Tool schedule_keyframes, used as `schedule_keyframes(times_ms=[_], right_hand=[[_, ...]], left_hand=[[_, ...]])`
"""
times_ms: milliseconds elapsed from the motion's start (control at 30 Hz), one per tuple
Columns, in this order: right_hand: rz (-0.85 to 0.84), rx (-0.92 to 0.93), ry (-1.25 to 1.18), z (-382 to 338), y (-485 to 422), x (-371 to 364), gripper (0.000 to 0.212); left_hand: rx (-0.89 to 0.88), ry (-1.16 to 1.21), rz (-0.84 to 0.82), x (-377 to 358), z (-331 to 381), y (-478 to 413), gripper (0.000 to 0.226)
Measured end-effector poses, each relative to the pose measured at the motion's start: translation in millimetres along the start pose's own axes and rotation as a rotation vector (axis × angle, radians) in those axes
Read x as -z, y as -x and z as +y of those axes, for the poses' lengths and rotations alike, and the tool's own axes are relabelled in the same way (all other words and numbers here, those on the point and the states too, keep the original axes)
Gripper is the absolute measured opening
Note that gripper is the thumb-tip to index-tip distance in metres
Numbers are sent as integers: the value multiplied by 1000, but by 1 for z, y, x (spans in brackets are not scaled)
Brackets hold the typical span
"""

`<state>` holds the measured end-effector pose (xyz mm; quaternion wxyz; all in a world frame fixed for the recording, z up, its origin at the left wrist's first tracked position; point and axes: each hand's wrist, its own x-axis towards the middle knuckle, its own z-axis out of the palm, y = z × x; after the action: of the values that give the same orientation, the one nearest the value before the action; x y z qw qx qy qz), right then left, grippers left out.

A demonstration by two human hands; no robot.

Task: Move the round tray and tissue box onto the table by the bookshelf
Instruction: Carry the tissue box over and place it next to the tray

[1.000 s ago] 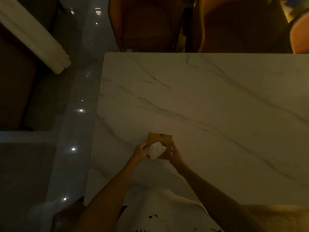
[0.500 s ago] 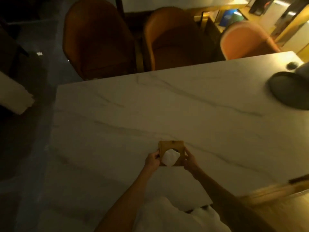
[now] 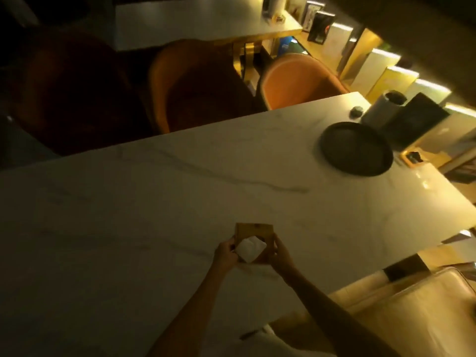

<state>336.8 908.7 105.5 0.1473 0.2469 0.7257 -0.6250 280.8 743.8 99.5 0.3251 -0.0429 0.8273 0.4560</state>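
One box [image 3: 253, 237] sits low over the near table [image 3: 154, 202], gripped by the left hand [image 3: 225, 255] and right hand [image 3: 282, 253]. One tray [image 3: 356, 148] lies far right, beside one cylinder [image 3: 381, 109]. Three chairs [image 3: 296, 81] behind.

Both hands, left [image 3: 225, 255] and right [image 3: 282, 255], clasp opposite sides, arms extended.

Brightness: dim, warm yellow cast.
Source: lit shelves [image 3: 401, 70] at 2 o'clock.
Shadow: chairs [image 3: 77, 94] at 10 o'clock nearly black.
Glare: worktop [image 3: 422, 181] at 3 o'clock.
Sharpness: motion blur, edges bent.
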Motion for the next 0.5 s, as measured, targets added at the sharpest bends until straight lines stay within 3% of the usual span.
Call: schedule_keyframes(times_ms=[133, 233, 367, 500], right_hand=[[202, -53, 7, 3, 5, 68, 79], [327, -87, -6, 14, 10, 121, 112], [387, -147, 39, 35, -4, 192, 70], [383, -156, 29, 58, -38, 267, 55]], left_hand=[[-123, -95, -103, -65, 41, -31, 43], [-176, -171, -165, -115, 76, -42, 38], [-201, -149, -170, -179, 112, -63, 30], [-149, -116, -149, -241, 149, -84, 35]])
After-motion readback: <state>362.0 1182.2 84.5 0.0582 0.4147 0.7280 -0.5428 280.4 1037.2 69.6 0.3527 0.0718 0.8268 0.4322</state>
